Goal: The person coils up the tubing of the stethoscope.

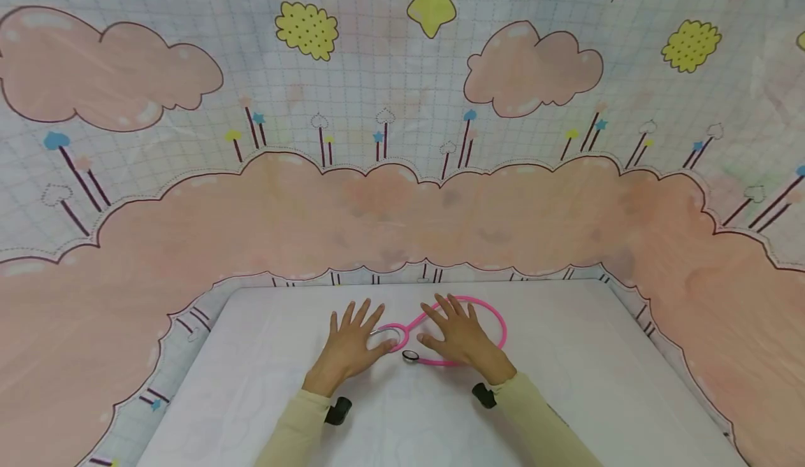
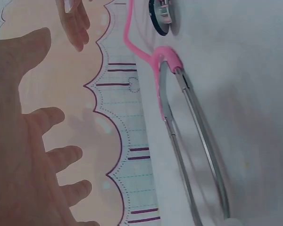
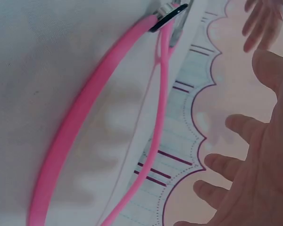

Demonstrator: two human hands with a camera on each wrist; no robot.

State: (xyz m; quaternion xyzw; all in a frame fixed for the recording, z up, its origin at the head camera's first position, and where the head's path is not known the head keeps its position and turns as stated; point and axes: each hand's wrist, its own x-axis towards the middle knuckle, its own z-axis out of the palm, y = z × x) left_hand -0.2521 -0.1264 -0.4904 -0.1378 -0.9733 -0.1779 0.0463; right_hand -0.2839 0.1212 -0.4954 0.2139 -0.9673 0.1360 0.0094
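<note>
A stethoscope (image 1: 504, 327) with pink tubing lies on the white table, its tube looped round to the right. Its metal ear tubes (image 2: 203, 136) show well in the left wrist view. The round chest piece (image 1: 410, 356) lies between the two hands. My left hand (image 1: 349, 348), palm down with fingers spread, hovers over the ear-tube end. Over the tubing loop is my right hand (image 1: 462, 334), its fingers spread too. Both wrist views show a gap between each hand and the stethoscope (image 3: 92, 94); neither hand grips anything. Part of the tubing is hidden under the right hand.
The white table (image 1: 629, 383) ends at a back edge just beyond the hands. Behind and beside it hangs a cloth (image 1: 402, 222) printed with clouds and stars. A small black device (image 1: 338, 411) sits at the left wrist, another (image 1: 484, 396) at the right.
</note>
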